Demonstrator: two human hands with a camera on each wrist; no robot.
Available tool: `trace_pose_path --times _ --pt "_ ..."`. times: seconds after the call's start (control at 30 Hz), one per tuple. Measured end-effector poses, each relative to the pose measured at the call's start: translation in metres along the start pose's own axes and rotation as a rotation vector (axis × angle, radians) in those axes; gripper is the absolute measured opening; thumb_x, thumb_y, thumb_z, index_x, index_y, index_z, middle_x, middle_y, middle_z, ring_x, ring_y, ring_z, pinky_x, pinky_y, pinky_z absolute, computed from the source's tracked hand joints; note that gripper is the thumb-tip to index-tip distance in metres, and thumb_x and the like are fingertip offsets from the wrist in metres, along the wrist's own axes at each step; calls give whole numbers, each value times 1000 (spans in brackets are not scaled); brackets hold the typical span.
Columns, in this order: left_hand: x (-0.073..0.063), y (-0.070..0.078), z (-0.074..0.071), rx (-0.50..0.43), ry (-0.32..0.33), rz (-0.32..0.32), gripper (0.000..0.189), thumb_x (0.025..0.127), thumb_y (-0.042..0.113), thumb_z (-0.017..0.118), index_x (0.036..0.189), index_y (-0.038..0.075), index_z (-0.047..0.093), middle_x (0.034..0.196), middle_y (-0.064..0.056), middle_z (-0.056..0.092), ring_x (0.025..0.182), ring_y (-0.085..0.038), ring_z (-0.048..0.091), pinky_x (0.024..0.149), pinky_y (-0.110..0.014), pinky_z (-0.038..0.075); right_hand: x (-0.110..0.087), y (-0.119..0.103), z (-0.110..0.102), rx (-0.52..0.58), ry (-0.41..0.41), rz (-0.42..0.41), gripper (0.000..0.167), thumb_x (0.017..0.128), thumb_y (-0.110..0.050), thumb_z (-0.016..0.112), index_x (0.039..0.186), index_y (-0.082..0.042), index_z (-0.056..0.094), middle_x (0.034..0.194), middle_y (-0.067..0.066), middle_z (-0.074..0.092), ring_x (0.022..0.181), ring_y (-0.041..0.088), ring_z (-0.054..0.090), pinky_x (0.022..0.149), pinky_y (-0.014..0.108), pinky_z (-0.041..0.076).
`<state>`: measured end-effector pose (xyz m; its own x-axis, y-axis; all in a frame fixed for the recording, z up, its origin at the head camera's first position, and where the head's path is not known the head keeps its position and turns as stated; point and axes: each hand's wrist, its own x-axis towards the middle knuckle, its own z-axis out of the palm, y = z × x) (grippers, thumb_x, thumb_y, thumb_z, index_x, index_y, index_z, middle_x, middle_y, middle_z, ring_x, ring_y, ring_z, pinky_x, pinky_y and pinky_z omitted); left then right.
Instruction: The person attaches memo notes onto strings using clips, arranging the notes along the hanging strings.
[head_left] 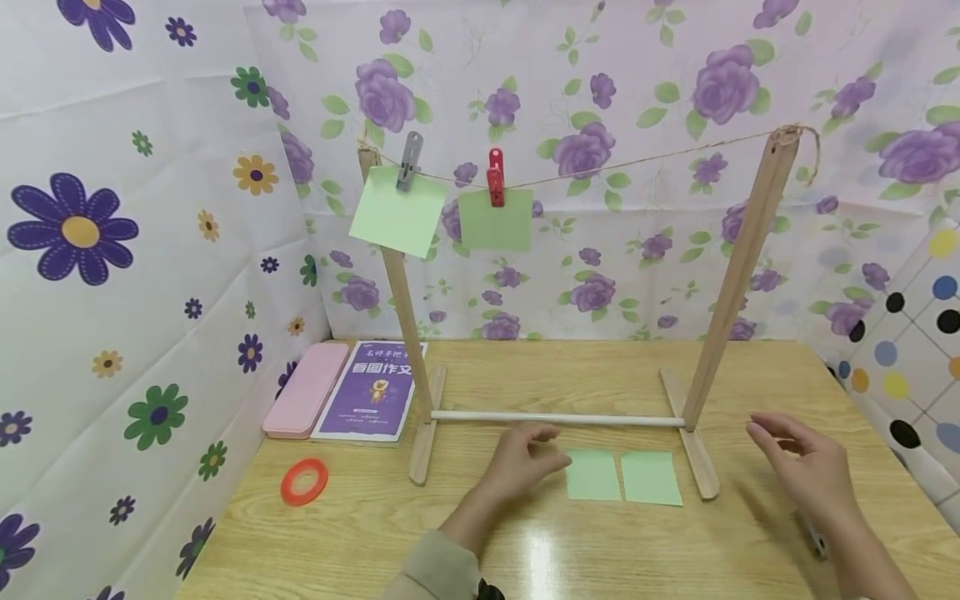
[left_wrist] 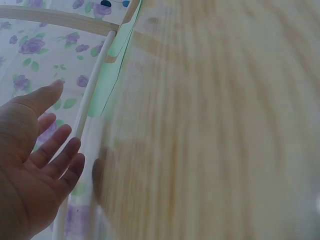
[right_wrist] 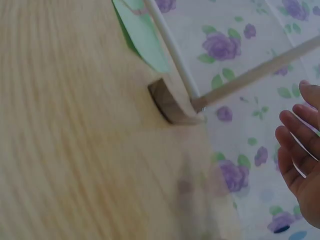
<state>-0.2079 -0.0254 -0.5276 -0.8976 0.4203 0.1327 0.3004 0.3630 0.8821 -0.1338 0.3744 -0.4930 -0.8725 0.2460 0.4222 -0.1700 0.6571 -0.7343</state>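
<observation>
Two pale green paper squares, a left one (head_left: pixel 593 474) and a right one (head_left: pixel 651 478), lie side by side on the table. My left hand (head_left: pixel 521 458) is just left of the left square, its thumb near that edge; the left wrist view shows its fingers relaxed and nothing held. Off to the right of the wooden stand, my right hand (head_left: pixel 810 462) hovers with fingers loosely bent and holds nothing. Two more green papers hang from the stand's string, one under a grey clothespin (head_left: pixel 409 161), the other under a red clothespin (head_left: pixel 496 177). A grey clip (head_left: pixel 812 535) lies partly hidden below my right wrist.
The stand has a left post (head_left: pixel 403 308), a right post (head_left: pixel 738 283) and a white bar (head_left: pixel 555 417) low between them. At the left are a pink case (head_left: pixel 307 390), a purple book (head_left: pixel 369 392) and an orange tape roll (head_left: pixel 304 482). Floral cloth (head_left: pixel 600 275) backs the table.
</observation>
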Motion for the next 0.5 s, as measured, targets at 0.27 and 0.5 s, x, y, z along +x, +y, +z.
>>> trace_pose_path --times 0.27,0.5 --pt "3 -4 13 73 -31 -25 54 85 32 84 132 13 65 126 0 65 113 -12 60 99 -29 53 -14 30 -23 -67 -62 157 43 97 -38 70 121 -2 71 97 -36 61 86 -17 56 66 3 48" --pt "1 -6 18 89 -84 6 60 82 31 87 134 13 62 129 2 61 119 -15 58 105 -28 50 -25 54 -37 -146 -112 216 49 96 -41 70 122 1 69 92 -37 58 79 -22 51 59 8 51"
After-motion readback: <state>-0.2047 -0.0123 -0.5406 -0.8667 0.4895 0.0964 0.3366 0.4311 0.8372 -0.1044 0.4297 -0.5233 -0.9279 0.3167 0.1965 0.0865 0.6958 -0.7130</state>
